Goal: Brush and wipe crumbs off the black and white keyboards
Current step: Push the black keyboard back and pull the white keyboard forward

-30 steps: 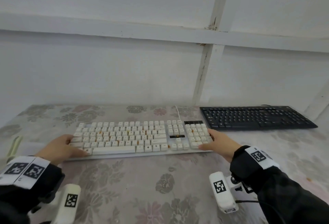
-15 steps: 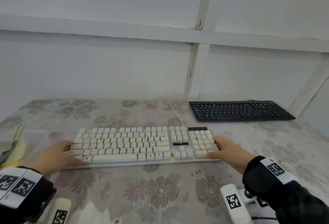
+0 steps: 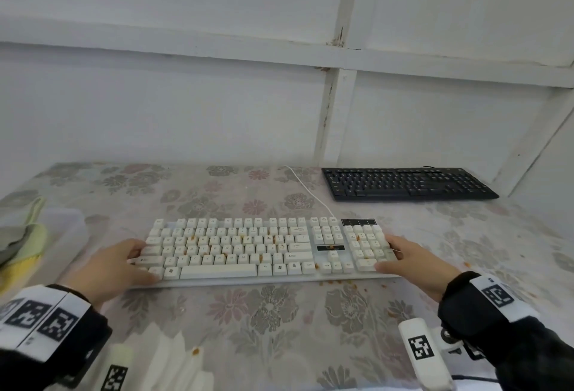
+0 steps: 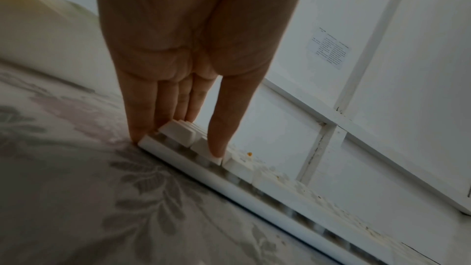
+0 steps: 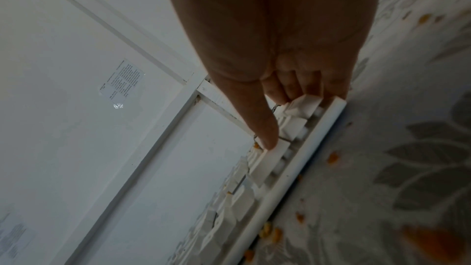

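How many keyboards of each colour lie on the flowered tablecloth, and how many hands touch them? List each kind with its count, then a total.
White full-size keyboard with orange crumbs: 1
Black flat keyboard, at the far right: 1
Hands holding the white keyboard's ends, left hand and right hand: 2
Total: 4

- Setting: plain indoor room, makeshift desk — home or office, cannot tell which.
- Worktop (image 3: 279, 322) under a floral cover.
- White panelled wall (image 3: 186, 105) behind, printed paper sheet (image 4: 330, 47) stuck on.
- Two computer keyboards — white keyboard (image 3: 248, 248), black keyboard (image 3: 407, 184).
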